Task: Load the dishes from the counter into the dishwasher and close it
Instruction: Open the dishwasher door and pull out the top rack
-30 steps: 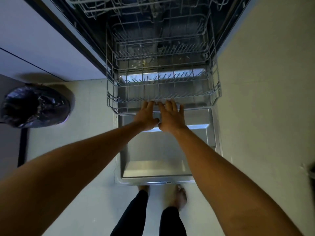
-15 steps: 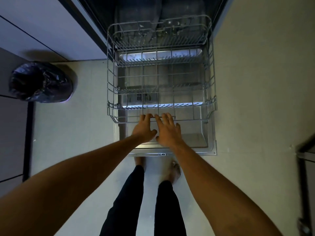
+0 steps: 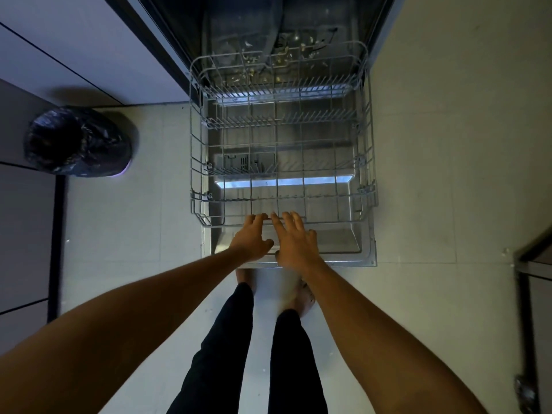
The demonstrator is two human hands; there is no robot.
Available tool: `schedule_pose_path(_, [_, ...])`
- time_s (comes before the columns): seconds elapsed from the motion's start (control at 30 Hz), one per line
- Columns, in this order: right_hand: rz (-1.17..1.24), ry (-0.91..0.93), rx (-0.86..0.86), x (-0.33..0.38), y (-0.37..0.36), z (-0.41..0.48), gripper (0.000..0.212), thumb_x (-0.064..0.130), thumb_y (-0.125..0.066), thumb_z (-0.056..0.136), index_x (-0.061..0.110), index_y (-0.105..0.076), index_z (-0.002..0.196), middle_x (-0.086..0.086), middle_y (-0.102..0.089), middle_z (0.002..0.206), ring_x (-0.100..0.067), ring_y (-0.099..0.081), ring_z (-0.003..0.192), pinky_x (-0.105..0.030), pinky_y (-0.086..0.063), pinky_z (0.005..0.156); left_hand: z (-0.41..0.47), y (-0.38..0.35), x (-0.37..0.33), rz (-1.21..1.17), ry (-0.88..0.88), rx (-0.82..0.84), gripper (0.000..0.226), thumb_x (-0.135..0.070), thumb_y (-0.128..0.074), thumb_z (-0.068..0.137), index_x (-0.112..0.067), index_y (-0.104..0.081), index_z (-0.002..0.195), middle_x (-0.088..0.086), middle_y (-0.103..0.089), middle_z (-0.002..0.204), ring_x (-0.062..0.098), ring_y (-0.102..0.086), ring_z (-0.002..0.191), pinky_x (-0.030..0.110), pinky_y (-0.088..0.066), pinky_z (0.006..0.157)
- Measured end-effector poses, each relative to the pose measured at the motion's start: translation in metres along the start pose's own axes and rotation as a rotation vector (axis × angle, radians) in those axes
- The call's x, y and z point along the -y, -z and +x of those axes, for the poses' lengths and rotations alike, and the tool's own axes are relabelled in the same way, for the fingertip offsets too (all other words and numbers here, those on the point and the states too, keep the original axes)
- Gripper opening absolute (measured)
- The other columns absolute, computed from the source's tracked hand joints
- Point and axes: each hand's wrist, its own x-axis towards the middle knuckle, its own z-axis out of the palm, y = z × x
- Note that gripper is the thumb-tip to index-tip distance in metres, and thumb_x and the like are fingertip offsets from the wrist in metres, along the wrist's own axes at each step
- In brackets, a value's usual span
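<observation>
1. I see legs (image 3: 230,339) in dark trousers on floor tiles (image 3: 134,234).
2. L hand (image 3: 251,239) & R hand (image 3: 295,242) side by side, fingers fairly straight, tips on rack's front rail.
3. Rack (image 3: 195,162) sits out over open door (image 3: 343,243).
4. Dishwasher (image 3: 239,25) behind; bin (image 3: 77,141) far left.

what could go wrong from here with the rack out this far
Lower rack sits almost fully out over the open door; a hard tug from the left hand and right hand might roll it off. Bare feet stand right at the door's edge, so a stubbed toe seems possible.
</observation>
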Motion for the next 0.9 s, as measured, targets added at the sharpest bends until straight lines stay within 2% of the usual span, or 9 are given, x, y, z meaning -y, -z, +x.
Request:
schedule_pose_path(0.13, [0.127, -0.002, 0.035, -0.001, 0.018, 0.006, 0.083, 0.030, -0.066, 0.090, 0.026, -0.018, 0.158, -0.004, -0.020, 0.163, -0.027, -0.013, 0.151, -0.053, -0.035, 0.111, 0.004, 0.027, -0.001, 0.038, -0.005, 0.035, 0.056, -0.027, -0.065, 0.091, -0.019, -0.045, 0.142, 0.010, -0.047, 0.143, 0.026, -0.052, 0.125, 0.036, -0.045, 0.100])
schedule_pose_path(0.27, [0.463, -0.062, 0.082, -0.002, 0.065, 0.027, 0.060, 0.036, -0.065, 0.091, 0.021, -0.048, 0.146, -0.006, -0.047, 0.148, -0.028, -0.048, 0.132, -0.044, -0.046, 0.105, 0.008, 0.076, -0.011, 0.005, -0.029, -0.070, 0.038, -0.029, -0.064, 0.091, -0.021, -0.058, 0.129, 0.005, -0.057, 0.131, 0.020, -0.058, 0.112, 0.034, -0.049, 0.094])
schedule_pose_path(0.37, [0.607, -0.058, -0.022, -0.004, 0.116, 0.042, 0.045, 0.028, -0.068, 0.091, 0.017, -0.060, 0.133, -0.005, -0.063, 0.131, -0.024, -0.061, 0.119, -0.037, -0.050, 0.098, 0.013, 0.122, -0.027, -0.076, -0.070, -0.196, 0.033, -0.024, -0.063, 0.093, -0.018, -0.060, 0.125, 0.004, -0.060, 0.127, 0.016, -0.060, 0.102, 0.028, -0.049, 0.083])
schedule_pose_path(0.43, [0.636, -0.018, -0.132, -0.003, 0.163, 0.055, 0.037, 0.022, -0.067, 0.093, 0.012, -0.063, 0.129, -0.008, -0.067, 0.123, -0.025, -0.063, 0.112, -0.034, -0.049, 0.092, 0.021, 0.161, -0.042, -0.117, -0.124, -0.272, 0.030, -0.020, -0.062, 0.094, -0.015, -0.059, 0.124, 0.006, -0.060, 0.121, 0.014, -0.057, 0.100, 0.026, -0.045, 0.081])
schedule_pose_path(0.53, [0.656, 0.014, -0.316, 0.001, 0.237, 0.082, 0.043, 0.022, -0.066, 0.094, 0.019, -0.057, 0.136, -0.006, -0.061, 0.133, -0.023, -0.060, 0.117, -0.029, -0.048, 0.089, 0.039, 0.225, -0.070, -0.182, -0.194, -0.365, 0.033, -0.018, -0.062, 0.093, -0.019, -0.056, 0.126, 0.003, -0.057, 0.122, 0.015, -0.056, 0.103, 0.028, -0.049, 0.083])
schedule_pose_path(0.6, [0.617, 0.049, -0.483, 0.006, 0.288, 0.106, 0.048, 0.023, -0.068, 0.093, 0.021, -0.054, 0.139, -0.008, -0.056, 0.138, -0.026, -0.057, 0.120, -0.035, -0.050, 0.094, 0.058, 0.272, -0.090, -0.178, -0.262, -0.461, 0.041, -0.015, -0.065, 0.090, -0.019, -0.056, 0.129, 0.006, -0.057, 0.127, 0.021, -0.057, 0.110, 0.038, -0.052, 0.092])
schedule_pose_path(0.7, [0.332, 0.120, -0.706, 0.011, 0.352, 0.139, 0.059, 0.021, -0.070, 0.088, 0.015, -0.050, 0.143, -0.016, -0.050, 0.142, -0.038, -0.045, 0.130, -0.046, -0.042, 0.106, 0.090, 0.331, -0.115, -0.063, -0.344, -0.591, 0.052, -0.020, -0.067, 0.084, -0.017, -0.055, 0.134, 0.012, -0.056, 0.131, 0.033, -0.055, 0.118, 0.047, -0.049, 0.097])
schedule_pose_path(0.8, [0.061, 0.162, -0.774, 0.017, 0.396, 0.166, 0.077, 0.024, -0.074, 0.083, 0.018, -0.040, 0.151, -0.019, -0.037, 0.153, -0.042, -0.030, 0.141, -0.053, -0.032, 0.114, 0.125, 0.376, -0.132, 0.108, -0.431, -0.664, 0.066, -0.039, -0.060, 0.077, -0.018, -0.050, 0.139, 0.013, -0.052, 0.137, 0.038, -0.047, 0.126, 0.058, -0.044, 0.099])
schedule_pose_path(0.9, [-0.160, 0.147, -0.726, 0.020, 0.416, 0.193, 0.098, 0.028, -0.078, 0.080, 0.027, -0.019, 0.159, -0.014, -0.015, 0.165, -0.039, -0.010, 0.152, -0.061, -0.009, 0.121, 0.161, 0.405, -0.140, 0.344, -0.380, -0.631, 0.077, -0.045, -0.062, 0.083, -0.024, -0.032, 0.151, 0.008, -0.032, 0.157, 0.034, -0.022, 0.146, 0.063, -0.022, 0.114])
